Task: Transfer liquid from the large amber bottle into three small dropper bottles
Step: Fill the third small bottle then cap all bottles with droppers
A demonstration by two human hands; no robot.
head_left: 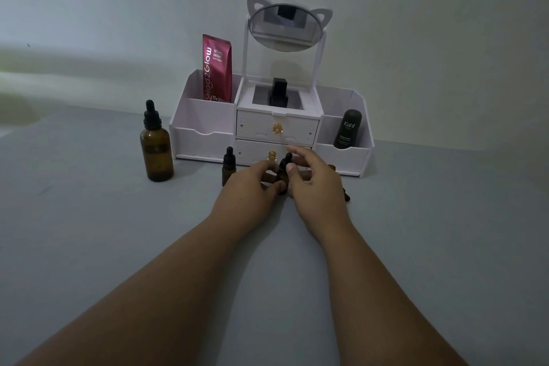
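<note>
fingers of left hand [249, 187] and right hand [315, 184] clamped on one small dropper bottle [283, 171] before the organizer [205, 134]; second dropper bottle [229, 168] just left; large amber bottle [156, 149], capped, further left, contents indiscernible.

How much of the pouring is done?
Done: nothing that I can see. The big bottle stands capped, off to the left. In hand: both hands, left and right, are on one small bottle, its dropper cap still on. Left: another small bottle waits capped beside them; a third is mostly hidden behind the right hand. Whether any holds liquid cannot be told.
</note>
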